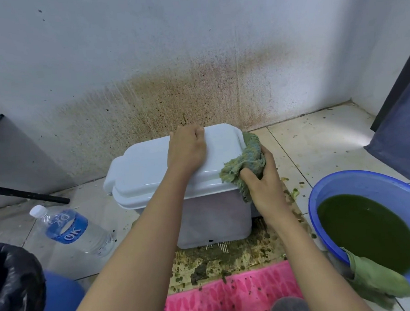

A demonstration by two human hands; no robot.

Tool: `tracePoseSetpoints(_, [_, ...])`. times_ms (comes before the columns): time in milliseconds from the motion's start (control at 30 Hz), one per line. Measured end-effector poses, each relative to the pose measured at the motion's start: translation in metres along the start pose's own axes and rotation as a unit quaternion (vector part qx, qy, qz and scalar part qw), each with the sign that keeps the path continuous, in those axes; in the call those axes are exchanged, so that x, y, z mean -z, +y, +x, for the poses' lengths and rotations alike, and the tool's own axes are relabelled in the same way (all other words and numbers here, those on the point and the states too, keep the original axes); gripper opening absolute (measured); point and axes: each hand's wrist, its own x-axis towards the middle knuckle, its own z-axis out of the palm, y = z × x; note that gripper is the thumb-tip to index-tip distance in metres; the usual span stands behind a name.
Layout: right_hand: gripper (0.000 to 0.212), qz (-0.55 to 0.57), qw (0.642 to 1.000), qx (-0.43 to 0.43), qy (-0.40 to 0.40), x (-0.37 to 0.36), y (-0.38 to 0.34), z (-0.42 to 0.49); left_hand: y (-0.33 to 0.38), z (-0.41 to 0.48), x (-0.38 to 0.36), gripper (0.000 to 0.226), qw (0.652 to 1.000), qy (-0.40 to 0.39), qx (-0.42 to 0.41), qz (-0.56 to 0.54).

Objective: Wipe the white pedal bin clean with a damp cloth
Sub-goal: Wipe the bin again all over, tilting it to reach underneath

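Head view shows the white pedal bin (214, 216) standing on the tiled floor by the stained wall, its lid (140, 168) closed. The left hand (187, 149) lies across the lid, fingers seemingly hooked over its far edge. The right hand (265, 188) clutches a bunched green cloth (244, 160) against the bin's right end. A blue basin (357, 177) of green water sits to the right, and a water bottle (70, 229) lies to the left.
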Motion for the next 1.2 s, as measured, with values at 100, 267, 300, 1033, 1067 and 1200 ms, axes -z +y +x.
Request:
tracePoseSetpoints(100, [0.064, 0.049, 0.999, -0.003, 0.008, -0.001, 0.005, 0.004, 0.000, 0.002, -0.001, 0.039, 1.000, -0.003, 0.005, 0.006])
tracePoseSetpoints(267, [0.052, 0.135, 0.990, -0.029, 0.015, 0.001, 0.018, 0.017, -0.004, 0.005, -0.005, 0.034, 1.000, -0.010, 0.011, 0.007])
tracePoseSetpoints(300, [0.049, 0.166, 0.985, -0.044, 0.017, 0.002, 0.020, 0.021, -0.004, 0.005, -0.006, 0.033, 1.000, -0.018, 0.014, 0.009])
tracePoseSetpoints(1033, [0.071, 0.257, 0.950, -0.145, -0.104, 0.019, 0.011, 0.065, -0.003, 0.009, -0.013, 0.052, 0.995, -0.059, 0.010, 0.077])
tracePoseSetpoints(1067, [0.073, 0.256, 0.952, -0.141, -0.095, 0.020, 0.012, 0.063, -0.003, 0.009, -0.013, 0.053, 0.995, -0.062, 0.011, 0.079])
tracePoseSetpoints(1200, [0.067, 0.209, 0.969, -0.114, -0.062, 0.012, 0.009, 0.081, -0.003, 0.005, -0.013, 0.055, 0.994, -0.072, 0.013, 0.086])
